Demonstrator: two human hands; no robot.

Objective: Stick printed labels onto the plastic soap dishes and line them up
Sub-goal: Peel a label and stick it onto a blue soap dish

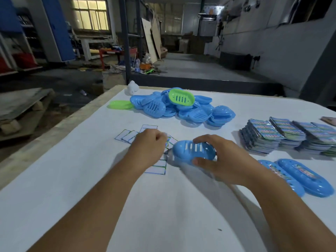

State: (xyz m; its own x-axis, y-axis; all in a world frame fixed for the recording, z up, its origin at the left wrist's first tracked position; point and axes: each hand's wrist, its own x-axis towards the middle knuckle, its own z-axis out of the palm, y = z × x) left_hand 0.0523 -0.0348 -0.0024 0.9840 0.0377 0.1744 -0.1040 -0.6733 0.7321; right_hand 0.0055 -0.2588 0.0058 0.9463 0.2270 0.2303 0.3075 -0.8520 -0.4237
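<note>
Soap dishes heaped in a blue pile [183, 108] at the table's [72, 179] far side, label stacks [291, 137] to the right. Right hand [218, 160] curls round one blue dish [192, 151] mid-table. Left hand [148, 148] is fisted over loose backing papers [131, 136]; can't tell if it pinches anything.

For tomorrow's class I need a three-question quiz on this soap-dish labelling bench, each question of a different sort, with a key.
1. True or false: the right hand holds a green dish.
2. Multiple choice: the two labelled dishes lie (A) on the pile of dishes, (B) at the table's near right, (C) under the left hand.
3. Fill in: on top of the pile rests one ___ dish.

Key
1. False: it holds a blue dish.
2. B, in front of the stacks of printed labels.
3. Green.
</note>
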